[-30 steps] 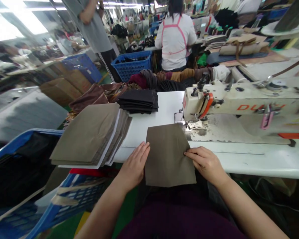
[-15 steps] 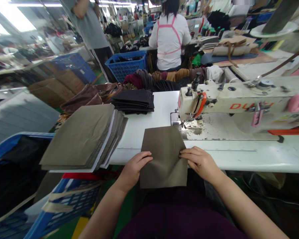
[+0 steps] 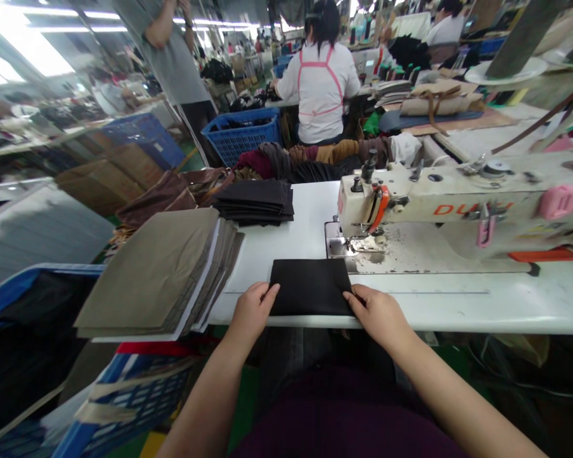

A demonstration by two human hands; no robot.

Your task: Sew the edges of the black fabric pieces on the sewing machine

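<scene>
A folded fabric panel (image 3: 311, 287) lies at the front edge of the white table, its black face up. My left hand (image 3: 256, 308) pinches its left side between thumb and fingers. At the opposite side my right hand (image 3: 374, 312) grips the lower right corner. Just beyond the panel is the needle area of a sewing machine (image 3: 424, 197), whose plate touches or nearly touches the panel's far right corner. To the left, a thick stack of olive-brown fabric panels (image 3: 155, 270) rests on the table, and behind it sits a smaller pile of black folded pieces (image 3: 254, 200).
Blue baskets (image 3: 138, 388) with dark cloth stand at the lower left, below the table's edge. Behind the white table (image 3: 458, 305) lies a heap of coloured fabric (image 3: 315, 156). Past it a person in a white top (image 3: 322, 89) sits facing away, beside a blue crate (image 3: 243, 130).
The olive-brown panel between my hands has been folded over, so its black side now shows and it looks shorter. It lies flatter on the table, and both hands stay at its sides.
</scene>
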